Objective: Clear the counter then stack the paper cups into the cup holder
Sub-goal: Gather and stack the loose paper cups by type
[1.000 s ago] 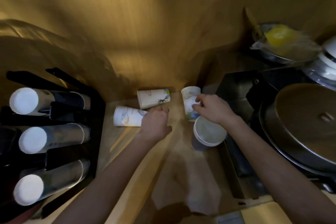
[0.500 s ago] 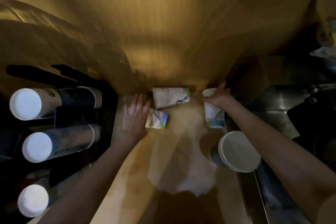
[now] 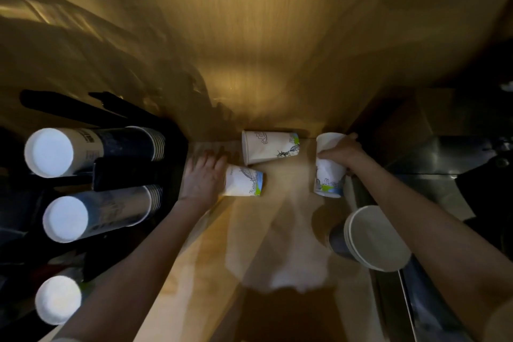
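Three white printed paper cups lie on the wooden counter (image 3: 249, 244). My left hand (image 3: 202, 178) rests over the mouth end of the near left cup (image 3: 244, 180), fingers spread on it. A second cup (image 3: 269, 146) lies on its side by the back wall, untouched. My right hand (image 3: 342, 150) is wrapped around the upper part of the right cup (image 3: 329, 178), whose base points toward me. The black cup holder (image 3: 133, 172) stands at the left, with three stacks of cups (image 3: 91, 151) lying in its slots.
A stack of white bowls or lids (image 3: 372, 236) sits on the counter under my right forearm. A dark metal appliance (image 3: 444, 164) fills the right side. The wooden wall (image 3: 249, 50) closes the back of the counter.
The view has shifted right to left. My left hand opened and moved left onto the near cup's mouth end. My right hand took the right cup near its rim and tipped it.
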Motion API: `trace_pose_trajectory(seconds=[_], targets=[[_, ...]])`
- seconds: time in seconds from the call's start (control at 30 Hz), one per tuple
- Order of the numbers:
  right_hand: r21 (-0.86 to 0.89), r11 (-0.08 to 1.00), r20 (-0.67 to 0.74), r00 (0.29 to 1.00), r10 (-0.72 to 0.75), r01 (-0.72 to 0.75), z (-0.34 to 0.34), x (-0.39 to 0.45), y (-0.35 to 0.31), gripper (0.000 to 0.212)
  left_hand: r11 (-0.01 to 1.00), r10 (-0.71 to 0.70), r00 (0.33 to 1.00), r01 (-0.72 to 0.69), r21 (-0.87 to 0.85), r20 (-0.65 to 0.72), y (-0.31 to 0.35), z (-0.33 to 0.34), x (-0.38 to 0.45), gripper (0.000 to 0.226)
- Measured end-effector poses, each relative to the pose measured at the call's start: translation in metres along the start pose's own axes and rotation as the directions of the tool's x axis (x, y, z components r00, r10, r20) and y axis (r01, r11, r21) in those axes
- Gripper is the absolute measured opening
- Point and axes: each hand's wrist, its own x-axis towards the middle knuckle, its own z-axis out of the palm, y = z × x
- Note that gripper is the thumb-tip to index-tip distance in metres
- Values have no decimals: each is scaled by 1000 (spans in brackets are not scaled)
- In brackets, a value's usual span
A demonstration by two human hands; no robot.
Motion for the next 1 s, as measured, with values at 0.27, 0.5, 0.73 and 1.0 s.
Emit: trace_pose_trajectory(seconds=[0.27,0.5,0.73,1.0], targets=[[289,910,-43,953,-299,298,-1,-50,-25,97,978,-129,991,132,-163,29,6,-19,-44,98],[481,717,-144,852,-503,504,35,-133,-14,72,901,-211,970,145,-409,-120,2,-26,-94,94],[414,654,-102,746,-658,633,96,-167,42,95,838,-286,904,75,-541,-318,-7,-40,-141,88],[299,647,-3,679,-735,701,122,-173,60,92,820,-238,825,-112,-561,-513,2,-91,-167,85]])
